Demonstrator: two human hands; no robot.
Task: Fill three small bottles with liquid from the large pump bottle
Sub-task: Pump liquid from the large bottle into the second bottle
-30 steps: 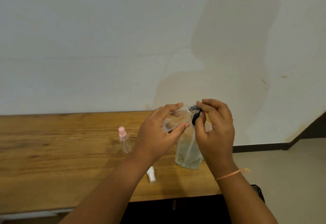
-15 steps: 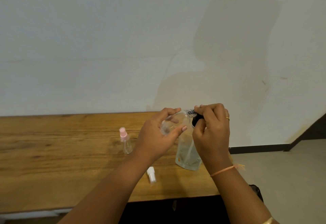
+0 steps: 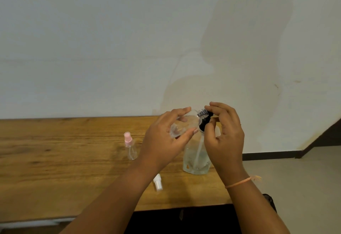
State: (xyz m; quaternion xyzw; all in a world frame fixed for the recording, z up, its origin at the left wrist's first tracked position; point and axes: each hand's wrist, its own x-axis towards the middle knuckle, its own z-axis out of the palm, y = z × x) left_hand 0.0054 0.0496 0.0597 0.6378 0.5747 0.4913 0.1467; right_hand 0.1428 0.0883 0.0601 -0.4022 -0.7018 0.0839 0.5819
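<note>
1. One small bottle (image 3: 182,126) lies tilted in the left hand (image 3: 164,141), its curled fingers round it, neck at the pump (image 3: 204,121).
2. Right hand (image 3: 226,136) pinches that pump atop the large bottle (image 3: 196,158) on the table (image 3: 55,160).
3. Pink-capped bottle (image 3: 130,148) waits, seemingly unfilled; no third shows.
</note>
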